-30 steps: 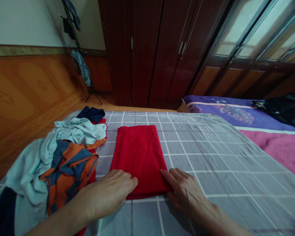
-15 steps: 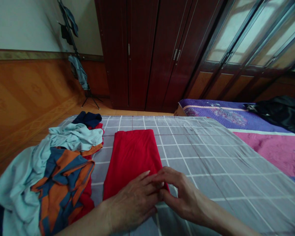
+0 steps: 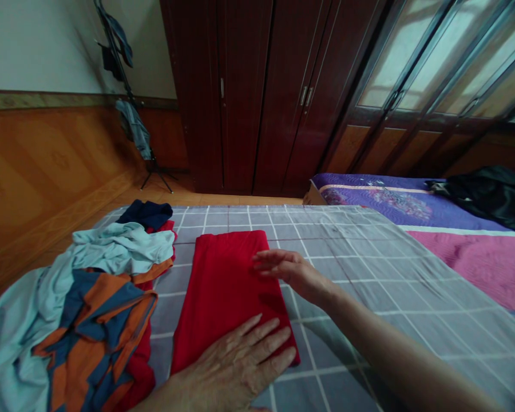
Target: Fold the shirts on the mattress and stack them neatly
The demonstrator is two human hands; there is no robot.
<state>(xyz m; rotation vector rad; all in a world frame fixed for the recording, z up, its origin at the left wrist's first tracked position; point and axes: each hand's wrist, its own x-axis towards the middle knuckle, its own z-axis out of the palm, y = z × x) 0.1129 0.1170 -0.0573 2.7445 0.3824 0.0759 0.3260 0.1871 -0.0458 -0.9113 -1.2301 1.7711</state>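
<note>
A red garment (image 3: pixel 223 286), folded into a flat oblong, lies on the grey checked bedsheet (image 3: pixel 352 246). My left hand (image 3: pixel 244 360) rests flat on its near end, fingers spread and pointing to the right. Over the garment's right side is my right hand (image 3: pixel 289 272), its fingers stretched out to the left with nothing held in them. Whether those fingertips touch the cloth, I cannot tell. The garment's near left corner is hidden behind my left hand and forearm.
To the left lies a loose heap with a light blue garment (image 3: pixel 120 246), an orange and blue garment (image 3: pixel 98 337) and a dark navy cloth (image 3: pixel 146 214). Beyond stand a dark red wardrobe (image 3: pixel 240 114) and a coat stand (image 3: pixel 126 86). A purple bedcover (image 3: pixel 381 197) holds a black garment (image 3: pixel 493 194).
My right hand has left the near right edge and moved forward over the garment. My left hand has flattened and spread its fingers on the near end. The view has shifted slightly.
</note>
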